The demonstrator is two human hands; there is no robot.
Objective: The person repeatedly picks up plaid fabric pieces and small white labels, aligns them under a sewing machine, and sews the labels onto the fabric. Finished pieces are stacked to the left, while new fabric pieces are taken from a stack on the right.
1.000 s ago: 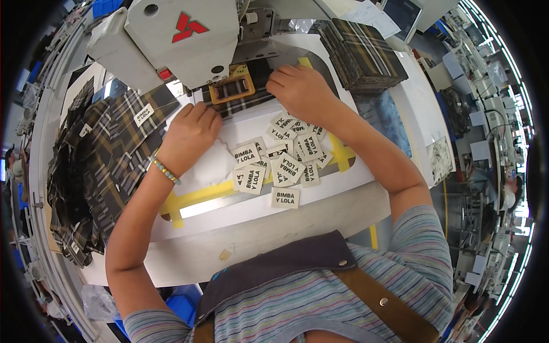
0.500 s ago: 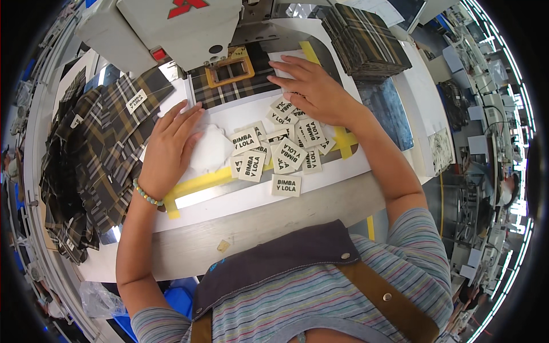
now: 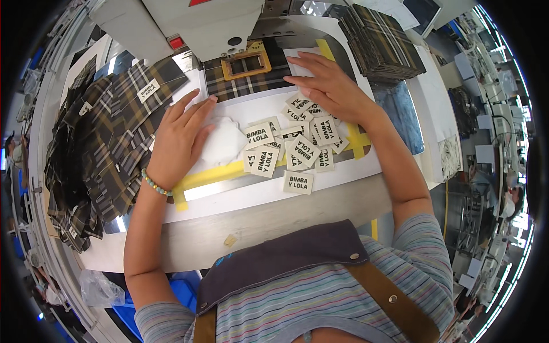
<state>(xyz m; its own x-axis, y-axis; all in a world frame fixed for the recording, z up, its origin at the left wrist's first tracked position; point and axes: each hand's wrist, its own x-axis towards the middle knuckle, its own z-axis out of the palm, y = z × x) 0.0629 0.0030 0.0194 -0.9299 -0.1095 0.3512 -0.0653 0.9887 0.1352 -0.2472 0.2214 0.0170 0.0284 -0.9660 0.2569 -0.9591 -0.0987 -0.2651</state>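
Note:
A dark plaid fabric piece (image 3: 251, 87) lies flat under the head of a white sewing machine (image 3: 200, 26). On the fabric rests an orange rectangular clamp frame (image 3: 266, 67), just below the machine head. My left hand (image 3: 182, 134) is open, palm down, its fingertips by the fabric's lower left corner. Stretched and spread, the fingers of my right hand (image 3: 331, 88) reach to the fabric's right edge. Several cream labels with dark print (image 3: 297, 182) lie loosely between my hands, some beneath my right hand. Beside my left thumb sits a crumpled white piece (image 3: 223, 142).
Plaid pieces (image 3: 114, 148) heap up on the left, one bearing a sewn-on cream label (image 3: 148, 90). A neat stack of plaid pieces (image 3: 384, 43) stands at the back right. Yellow tape (image 3: 211, 174) marks the white work plate. A small tan scrap (image 3: 230, 240) lies near the table's front edge.
The whole view has shifted, so everything appears a little farther right and higher. My hands keep nearly the same places beside the fabric.

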